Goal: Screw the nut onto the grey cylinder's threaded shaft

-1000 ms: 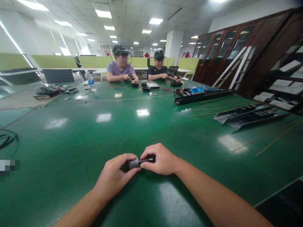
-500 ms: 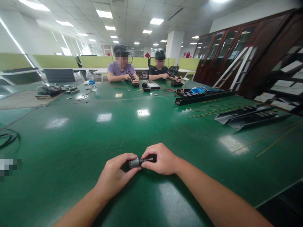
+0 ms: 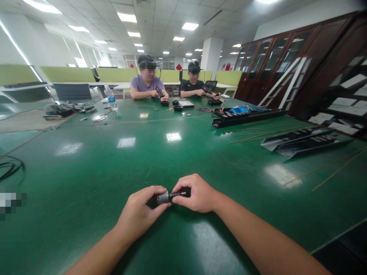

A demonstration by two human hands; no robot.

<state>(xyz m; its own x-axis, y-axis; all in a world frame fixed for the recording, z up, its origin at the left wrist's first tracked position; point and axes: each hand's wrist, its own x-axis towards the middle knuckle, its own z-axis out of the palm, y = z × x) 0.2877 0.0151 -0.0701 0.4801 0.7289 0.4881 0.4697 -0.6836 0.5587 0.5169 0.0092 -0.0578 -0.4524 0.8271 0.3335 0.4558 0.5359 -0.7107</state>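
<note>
Left hand: left hand [image 3: 137, 209] low at centre, fingers curled narrow and closed around the cylinder, forearm coming in from the bottom edge.
Right hand: right hand [image 3: 198, 193] just beside the left, thumb and fingers pinched narrow on the rod, knuckles up.
Held thing: small gray metal cylinder [image 3: 162, 198] with a thin dark rod [image 3: 177, 194] sticking out toward the right hand, held level between both hands (rod surface too small to read clearly).
Place of held thing: low at centre of the view, above the near part of the table [image 3: 86, 179]; contact with the surface impossible to tell.
Far end of table: two seated co-workers, one in a lilac shirt [image 3: 147, 83], one in black [image 3: 194, 84], each with hands around a dark tool [image 3: 159, 92], small black boxes between them.
Left of table: water bottle [image 3: 110, 98], tangled electronics [image 3: 59, 110], coiled black cable [image 3: 11, 168].
Right of table: black rails [image 3: 249, 118], loose thin rods [image 3: 258, 133], more rails [image 3: 305, 143].
Behind: dark wood cabinets [image 3: 289, 57] with glass doors.
</note>
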